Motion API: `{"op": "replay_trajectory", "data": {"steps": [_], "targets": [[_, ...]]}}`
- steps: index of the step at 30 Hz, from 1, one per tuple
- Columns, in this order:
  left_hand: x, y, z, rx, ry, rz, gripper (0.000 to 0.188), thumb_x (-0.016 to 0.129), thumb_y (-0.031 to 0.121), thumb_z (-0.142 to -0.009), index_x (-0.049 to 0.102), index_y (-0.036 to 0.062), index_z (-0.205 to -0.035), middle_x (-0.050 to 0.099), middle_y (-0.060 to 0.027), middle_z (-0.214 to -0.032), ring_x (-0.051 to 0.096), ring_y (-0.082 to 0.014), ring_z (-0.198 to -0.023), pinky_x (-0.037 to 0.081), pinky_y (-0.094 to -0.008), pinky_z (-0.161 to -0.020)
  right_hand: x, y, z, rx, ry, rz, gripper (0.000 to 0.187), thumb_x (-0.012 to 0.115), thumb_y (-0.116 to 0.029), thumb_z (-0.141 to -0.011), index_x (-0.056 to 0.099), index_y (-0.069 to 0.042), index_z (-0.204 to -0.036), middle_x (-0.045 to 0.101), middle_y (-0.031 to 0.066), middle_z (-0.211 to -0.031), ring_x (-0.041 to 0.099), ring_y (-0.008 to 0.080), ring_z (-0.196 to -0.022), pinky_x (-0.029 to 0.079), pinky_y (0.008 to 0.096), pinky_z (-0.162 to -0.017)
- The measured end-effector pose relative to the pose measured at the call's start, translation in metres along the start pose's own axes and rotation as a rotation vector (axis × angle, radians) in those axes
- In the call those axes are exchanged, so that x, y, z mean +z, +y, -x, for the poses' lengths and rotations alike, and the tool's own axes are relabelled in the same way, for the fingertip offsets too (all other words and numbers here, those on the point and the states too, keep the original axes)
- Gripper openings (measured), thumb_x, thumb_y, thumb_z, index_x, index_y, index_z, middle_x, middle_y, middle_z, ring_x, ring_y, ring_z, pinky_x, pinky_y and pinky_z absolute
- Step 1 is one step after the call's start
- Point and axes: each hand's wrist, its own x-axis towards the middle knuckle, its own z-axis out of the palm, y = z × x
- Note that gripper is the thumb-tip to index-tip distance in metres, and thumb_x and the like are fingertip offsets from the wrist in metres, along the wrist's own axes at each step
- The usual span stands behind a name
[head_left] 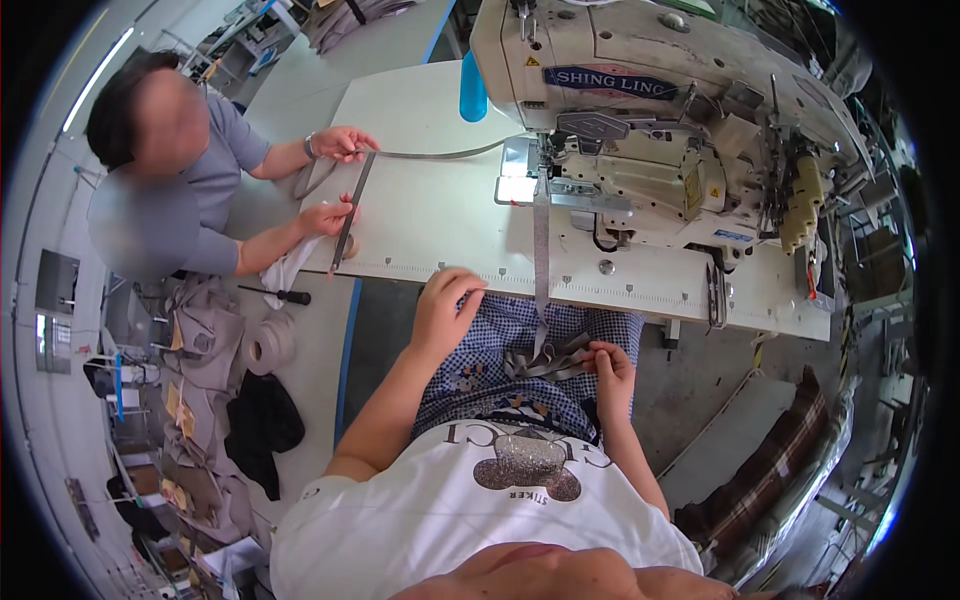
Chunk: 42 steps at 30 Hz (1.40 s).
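Right fingers [603, 351] pinched the strip [541, 240] below the front edge of the tabletop [440, 215]; left fingers [460, 277], loosely curled, sat beside open tabletop.

The flat white counter [440, 215] is brightly lit, glare is thrown off the shiny metal plate [516, 189], and outer edges are bent.

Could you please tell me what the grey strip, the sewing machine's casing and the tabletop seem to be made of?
Grey strip: probably woven fabric, matt; its lower part bunches into soft folds.
Sewing machine's casing: likely cream-painted metal, slightly glossy; looks rigid, with soft highlights.
Tabletop: perhaps white laminate, smooth, since it reflects light softly; core unclear.
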Motion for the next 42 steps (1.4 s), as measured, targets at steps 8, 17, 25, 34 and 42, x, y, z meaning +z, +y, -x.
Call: {"op": "replay_trajectory", "data": {"steps": [8, 17, 25, 34, 42], "targets": [[0.019, 0.016, -0.089, 0.184, 0.184, -0.079, 0.032, 0.075, 0.001, -0.076, 0.066, 0.0083, -0.105, 0.064, -0.0086, -0.107, 0.06, -0.0298, -0.103, 0.049, -0.039, -0.087, 0.013, -0.051, -0.019, -0.224, -0.01, 0.078, 0.015, 0.053, -0.003, -0.099, 0.065, 0.004, -0.105, 0.07, 0.009, -0.09, 0.065, 0.0115, -0.08, 0.052, 0.0236, -0.075], [0.028, 0.005, -0.114, 0.273, 0.133, -0.046, 0.028, 0.074, 0.008, -0.081, 0.065, 0.0067, -0.108, 0.063, -0.0095, -0.114, 0.058, -0.0305, -0.109, 0.048, -0.041, -0.094, 0.056, -0.148, -0.064, -0.935, -0.077, 0.611, 0.015, 0.06, 0.009, -0.085, 0.067, 0.001, -0.094, 0.068, 0.0124, -0.085, 0.066, 0.0247, -0.074, 0.052, 0.0315, -0.068], [0.056, -0.063, -0.134, -0.695, 0.065, 1.095, 0.052, 0.042, 0.038, -0.107, 0.056, -0.0067, -0.128, 0.061, -0.0213, -0.127, 0.059, -0.0257, -0.121, 0.049, -0.0368, -0.103, 0.079, -0.159, -0.085, -1.11, -0.138, 0.75, 0.016, 0.057, 0.013, -0.08, 0.065, 0.001, -0.087, 0.067, 0.0126, -0.076, 0.063, 0.026, -0.064, 0.049, 0.0333, -0.059], [0.058, -0.082, -0.235, -0.586, -0.077, 1.548, 0.048, 0.056, 0.029, -0.102, 0.048, 0.0024, -0.141, 0.061, -0.0148, -0.13, 0.061, -0.0233, -0.117, 0.048, -0.0383, -0.103, 0.081, -0.076, -0.089, -0.814, -0.007, 0.874, 0.016, 0.061, 0.007, -0.081, 0.071, -0.002, -0.091, 0.065, 0.0088, -0.069, 0.062, 0.0228, -0.057, 0.047, 0.0324, -0.053], [0.03, -0.1, -0.236, -0.156, -0.315, 1.6, 0.061, 0.054, 0.004, -0.093, 0.034, 0.0041, -0.151, 0.05, -0.0212, -0.144, 0.052, -0.0304, -0.133, 0.04, -0.0393, -0.111, 0.091, -0.071, -0.094, -0.895, -0.031, 1.017, 0.01, 0.061, 0.008, -0.078, 0.067, 0.0, -0.079, 0.064, 0.0104, -0.069, 0.058, 0.0245, -0.054, 0.045, 0.0339, -0.051]]}}
